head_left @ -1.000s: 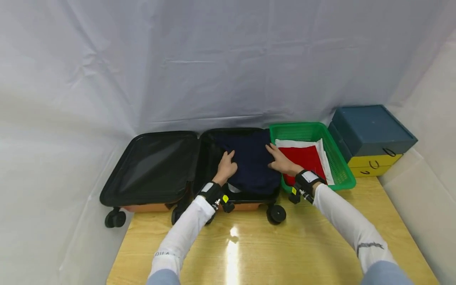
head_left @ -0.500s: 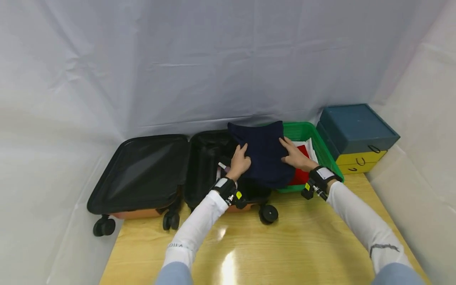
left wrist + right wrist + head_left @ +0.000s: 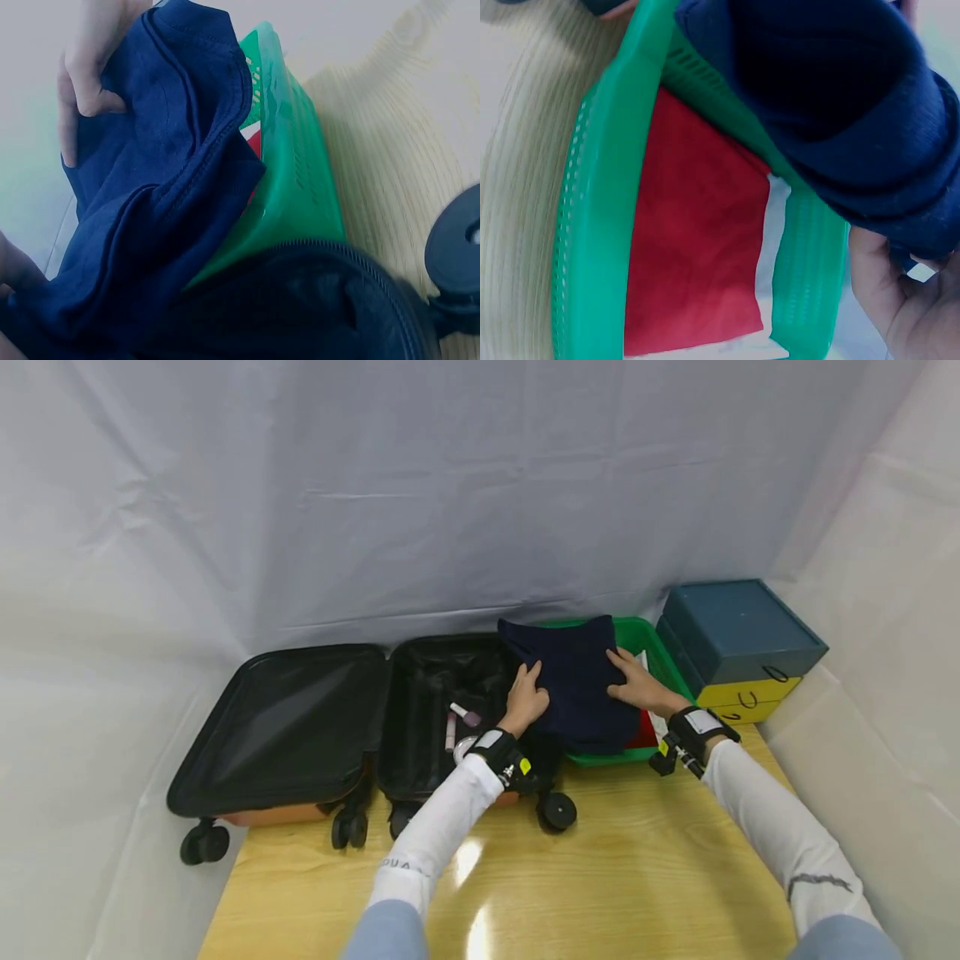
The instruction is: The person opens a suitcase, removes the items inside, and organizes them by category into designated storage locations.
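A navy folded garment hangs between both hands, above the green basket and the near right part of the suitcase. My left hand grips its left edge; in the left wrist view, part of that hand shows at the lower left. My right hand pinches the opposite edge, with the thumb on top. From the right wrist, the navy garment sags in curved folds above the basket. Inside the basket lie a red cloth and a white cloth beneath it.
An open black suitcase stands left of the basket, its lid half flat. In it lie a small brush, a pink tube and a round item partly hidden by the left wrist. Blue and yellow drawer boxes stand right.
Both hands have lifted the navy garment out of the suitcase and moved it right, over the basket. The small items in the suitcase have come into view. The head view has shifted slightly.
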